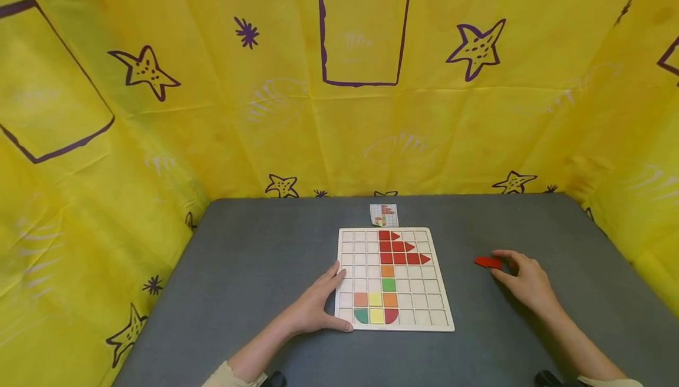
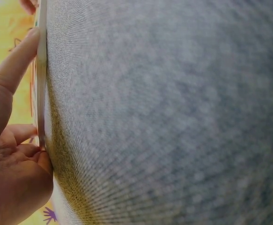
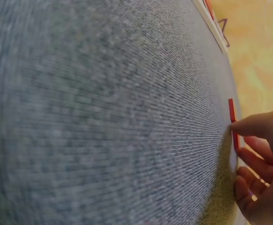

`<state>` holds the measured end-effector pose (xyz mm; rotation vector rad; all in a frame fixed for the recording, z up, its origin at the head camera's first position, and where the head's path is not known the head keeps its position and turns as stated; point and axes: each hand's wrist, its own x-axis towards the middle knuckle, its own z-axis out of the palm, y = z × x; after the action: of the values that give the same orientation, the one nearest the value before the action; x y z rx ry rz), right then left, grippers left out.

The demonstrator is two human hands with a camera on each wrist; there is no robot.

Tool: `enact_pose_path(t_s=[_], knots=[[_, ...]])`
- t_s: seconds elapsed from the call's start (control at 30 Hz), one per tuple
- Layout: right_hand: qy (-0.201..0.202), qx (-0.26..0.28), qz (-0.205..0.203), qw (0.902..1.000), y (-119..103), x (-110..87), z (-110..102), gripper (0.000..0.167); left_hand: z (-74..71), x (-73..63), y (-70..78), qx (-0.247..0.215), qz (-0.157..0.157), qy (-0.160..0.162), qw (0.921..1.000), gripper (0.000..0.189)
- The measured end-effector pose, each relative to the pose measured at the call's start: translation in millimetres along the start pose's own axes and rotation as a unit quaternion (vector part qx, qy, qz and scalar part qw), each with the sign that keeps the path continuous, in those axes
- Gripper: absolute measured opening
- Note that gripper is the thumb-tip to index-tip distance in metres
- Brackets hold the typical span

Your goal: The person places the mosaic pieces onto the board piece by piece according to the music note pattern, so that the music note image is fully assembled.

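Note:
A pale grid board [image 1: 416, 301] lies on the grey table with coloured tiles set in its squares. Three rows of red tiles [image 1: 399, 258], each ending in a triangle, fill its upper part. Below them come an orange tile [image 1: 388, 271], a green tile [image 1: 389, 285] and a cluster of orange, yellow, green and red ones. My left hand [image 1: 313, 307] rests along the board's left edge, fingers spread and thumb at the near corner. Right of the board, my right hand [image 1: 526, 281] pinches a flat red piece [image 1: 484, 262], pointed at its left end, low at the tabletop.
A small printed card [image 1: 384, 215] showing a coloured grid pattern lies just behind the board. Yellow cloth [image 1: 350, 139] with purple drawings hangs around the back and sides of the grey table [image 1: 254, 257].

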<state>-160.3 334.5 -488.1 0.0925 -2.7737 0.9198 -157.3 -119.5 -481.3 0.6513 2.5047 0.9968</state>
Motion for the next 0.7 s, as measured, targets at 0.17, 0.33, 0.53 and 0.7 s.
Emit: enact_pose_path(t_s=[0.17, 0.33, 0.53, 0.7], knots=[[0.019, -0.021, -0.026, 0.9993, -1.0, -1.7, 0.8, 0.031, 0.5, -0.1, -0.1, -0.002, -0.003, 0.001, 1.0000, 0.112], [0.029, -0.036, -0.031, 0.9984, -2.4, -3.3, 3.0, 0.032, 0.9, 0.5, 0.3, -0.002, -0.004, 0.002, 1.0000, 0.112], [0.008, -0.046, -0.020, 0.9987, -4.1, -8.5, -1.0, 0.032, 2.4, 2.2, -0.9, 0.001, -0.005, 0.001, 1.0000, 0.113], [0.011, -0.042, -0.015, 0.9990, -6.1, -10.4, -2.9, 0.023, 2.7, 2.3, -1.4, 0.000, -0.006, 0.004, 1.0000, 0.114]])
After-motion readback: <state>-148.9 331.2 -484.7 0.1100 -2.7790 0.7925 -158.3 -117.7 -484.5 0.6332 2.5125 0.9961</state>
